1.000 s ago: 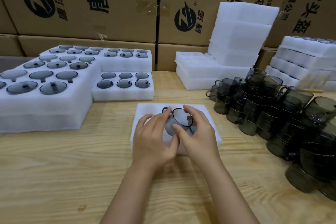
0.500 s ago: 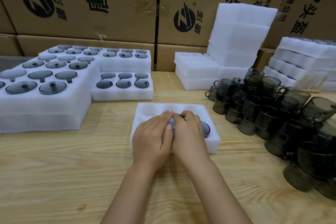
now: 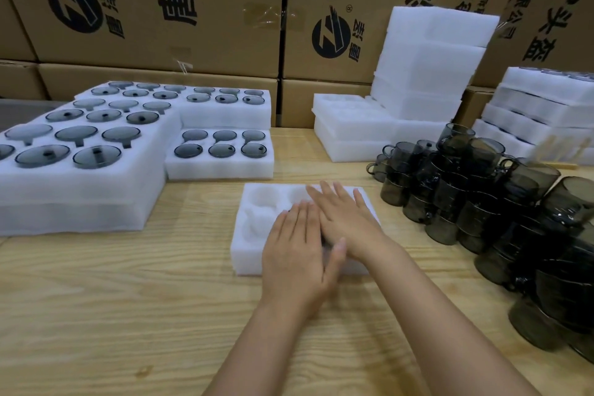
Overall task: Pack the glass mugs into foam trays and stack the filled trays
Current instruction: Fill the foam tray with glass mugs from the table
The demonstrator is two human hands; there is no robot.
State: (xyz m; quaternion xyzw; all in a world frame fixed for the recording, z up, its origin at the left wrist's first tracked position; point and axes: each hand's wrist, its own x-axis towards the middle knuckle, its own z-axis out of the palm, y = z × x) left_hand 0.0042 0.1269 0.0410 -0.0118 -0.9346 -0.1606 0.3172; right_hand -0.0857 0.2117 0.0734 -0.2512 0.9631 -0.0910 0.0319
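Observation:
A white foam tray [image 3: 254, 228] with round pockets lies on the wooden table in front of me. My left hand [image 3: 297, 254] and my right hand [image 3: 345, 219] rest flat on its right half, fingers stretched out, palms down. The mugs set in that half are hidden under my hands. The tray's left pockets hold nothing. A pile of smoky glass mugs [image 3: 482, 196] stands to the right of the tray.
Filled foam trays [image 3: 96, 145] sit stacked at the left, one more filled tray [image 3: 220, 151] behind the working tray. Unfilled foam trays [image 3: 418, 80] are stacked at the back, more foam trays [image 3: 540, 112] at the far right. Cardboard boxes [image 3: 160, 10] wall the rear.
Both hands lowered a glass mug into a right pocket of the tray, let go of it, and now lie flat on the tray with fingers spread.

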